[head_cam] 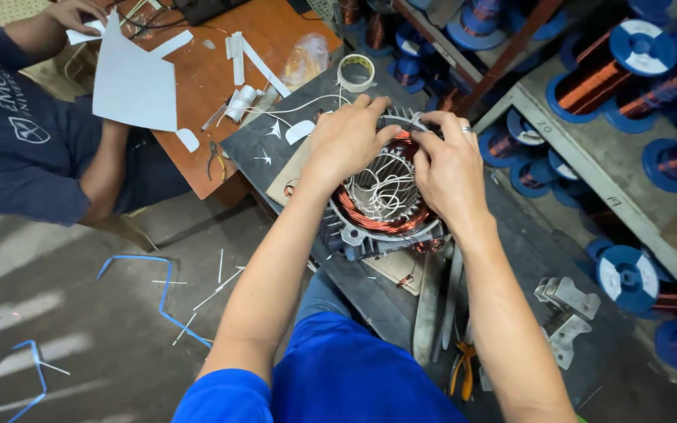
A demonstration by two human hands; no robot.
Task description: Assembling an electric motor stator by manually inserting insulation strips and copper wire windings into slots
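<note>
Copper item: motor stator [381,207], grey finned housing, copper winding ring round the bore, white lead wires [385,186] tangled inside.
Stator spot: on dark mat [256,145] over the workbench, between both forearms, just ahead of the blue-clad lap.
Left hand [344,141]: palm down on the stator's far-left rim, fingers curled over the winding, pressing on it.
Right hand [450,168]: on the far-right rim, ring on one finger, thumb and forefinger pinched at the top edge, probably on a thin wire or paper slip; too small to be sure.
Near stator: tape roll [356,71] just beyond it, white paper scraps on the mat.
Bench right: metal brackets [566,313], orange-handled pliers [462,370] near the right forearm.
Shelf: blue spools of copper wire [613,66] on racks at right.
Other person: dark-shirted co-worker at upper left, hand [72,14] on a white paper sheet [136,82] over a wooden table [276,27].
Floor: blue strap [162,294], loose white slivers.
</note>
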